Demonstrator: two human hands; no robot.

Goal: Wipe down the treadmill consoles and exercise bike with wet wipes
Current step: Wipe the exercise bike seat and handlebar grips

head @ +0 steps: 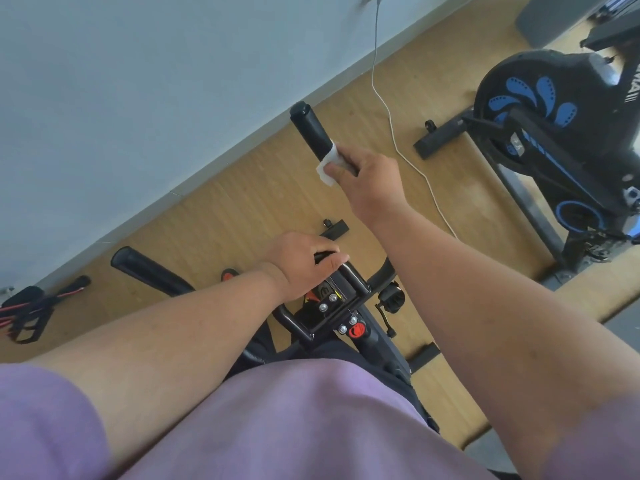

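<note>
Partly hidden: wet wipe under right hand, handlebar.

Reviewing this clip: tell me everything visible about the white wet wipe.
The wet wipe is a small white sheet, crumpled and folded, looking like soft damp tissue. It is wrapped partly around the right-hand black handlebar, at the lower end of that bar's bare stretch. The right hand grips it against the bar; fingers cover most of it, so only a creased edge and a loose corner hanging toward the floor show. Nothing else touches it.
</note>
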